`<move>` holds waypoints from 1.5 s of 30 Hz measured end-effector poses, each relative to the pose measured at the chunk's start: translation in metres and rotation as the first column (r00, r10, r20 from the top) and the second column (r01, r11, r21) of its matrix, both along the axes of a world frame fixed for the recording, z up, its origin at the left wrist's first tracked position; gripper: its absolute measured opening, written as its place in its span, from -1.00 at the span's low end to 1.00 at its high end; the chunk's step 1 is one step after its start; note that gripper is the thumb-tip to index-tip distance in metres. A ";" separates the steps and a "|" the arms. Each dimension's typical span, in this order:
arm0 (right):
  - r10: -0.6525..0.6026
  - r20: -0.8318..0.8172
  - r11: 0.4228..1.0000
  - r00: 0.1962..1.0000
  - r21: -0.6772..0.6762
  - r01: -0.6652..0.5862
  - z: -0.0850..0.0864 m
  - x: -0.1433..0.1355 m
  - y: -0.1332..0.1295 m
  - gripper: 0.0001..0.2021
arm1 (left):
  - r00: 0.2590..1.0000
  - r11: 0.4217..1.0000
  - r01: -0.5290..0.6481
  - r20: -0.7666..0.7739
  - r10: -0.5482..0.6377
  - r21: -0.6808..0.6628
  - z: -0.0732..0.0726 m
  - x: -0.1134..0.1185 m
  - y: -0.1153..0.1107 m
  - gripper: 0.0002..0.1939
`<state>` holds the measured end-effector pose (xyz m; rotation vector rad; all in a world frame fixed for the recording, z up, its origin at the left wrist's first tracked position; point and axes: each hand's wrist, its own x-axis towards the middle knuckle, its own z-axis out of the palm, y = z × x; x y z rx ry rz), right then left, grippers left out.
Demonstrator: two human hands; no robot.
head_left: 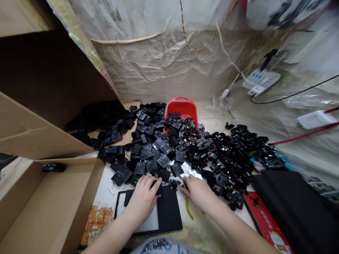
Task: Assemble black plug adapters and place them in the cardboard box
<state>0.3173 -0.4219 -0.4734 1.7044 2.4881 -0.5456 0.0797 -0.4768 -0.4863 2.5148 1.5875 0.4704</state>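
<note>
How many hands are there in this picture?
2. The left hand is by the near edge of the black pieces, beside the flat black pad. The right hand is just beyond the yellow strip. I see no sign of hidden ones.

Heap of black plastic parts (pixel 153 153) on a table (pixel 205 225)
The left hand (pixel 145 194) is over a black board (pixel 171 211), the right hand (pixel 198 192) near a yellow strip (pixel 189 209); a red basket (pixel 182 106) stands behind, a cardboard box (pixel 34 208) at left.
</note>
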 end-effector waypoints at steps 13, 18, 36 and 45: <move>-0.493 -0.827 0.856 0.272 -0.517 -0.020 0.030 -0.035 -0.018 -0.76 | 0.862 0.962 -0.024 0.482 0.158 -0.272 0.029 -0.004 -0.034 -0.43; -0.778 -0.628 0.606 0.021 -0.760 -0.234 0.036 -0.073 -0.032 -0.69 | 0.672 0.960 -0.141 0.688 0.273 -0.243 0.026 -0.004 -0.040 -0.38; -0.663 -0.748 0.748 -0.023 -0.662 -0.041 0.042 -0.082 -0.033 -0.68 | 0.647 0.930 -0.269 0.669 0.367 -0.251 0.029 -0.011 -0.038 -0.59; -0.478 -0.870 0.877 0.119 -0.481 0.001 0.044 -0.074 -0.026 -0.73 | 0.632 0.925 -0.206 0.679 0.374 -0.318 0.039 -0.011 -0.034 -0.50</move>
